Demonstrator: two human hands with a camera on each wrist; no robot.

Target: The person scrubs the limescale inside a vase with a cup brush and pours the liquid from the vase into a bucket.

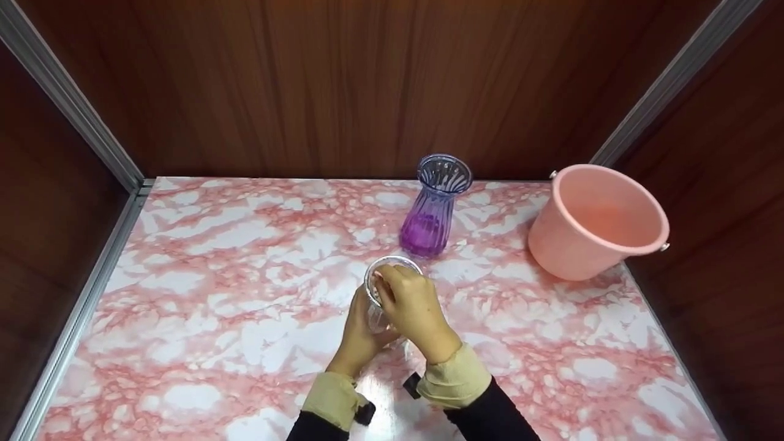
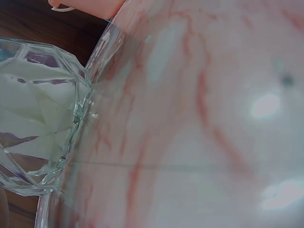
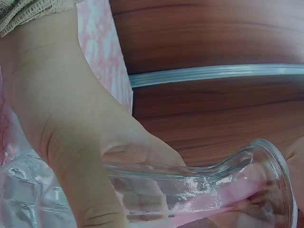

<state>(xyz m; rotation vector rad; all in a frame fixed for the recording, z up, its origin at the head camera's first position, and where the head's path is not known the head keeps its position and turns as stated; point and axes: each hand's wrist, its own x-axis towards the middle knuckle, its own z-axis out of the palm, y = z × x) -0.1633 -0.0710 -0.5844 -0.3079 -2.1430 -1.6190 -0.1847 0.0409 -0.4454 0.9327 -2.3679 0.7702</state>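
My left hand (image 1: 357, 339) grips a clear glass vase (image 1: 378, 319) low in the middle of the head view, its mouth facing up. My right hand (image 1: 422, 309) is at the vase's mouth, its curled fingers reaching inside the rim. The vase's faceted base (image 2: 52, 88) shows in the left wrist view with pale patches visible through it. Seen from the right wrist, the left hand (image 3: 71, 128) wraps the vase body. A pinkish strip (image 3: 237, 191) shows through the flared neck, near the right fingers. I cannot tell whether those fingers pinch it; their tips are hidden from above.
Behind the hands stands a ribbed purple-blue glass vase (image 1: 430, 214). A pink bucket (image 1: 560, 251) sits at the right edge of the red-and-white marbled table (image 1: 233, 294). Dark wood panels (image 1: 343, 92) with metal strips enclose the table at the back and sides.
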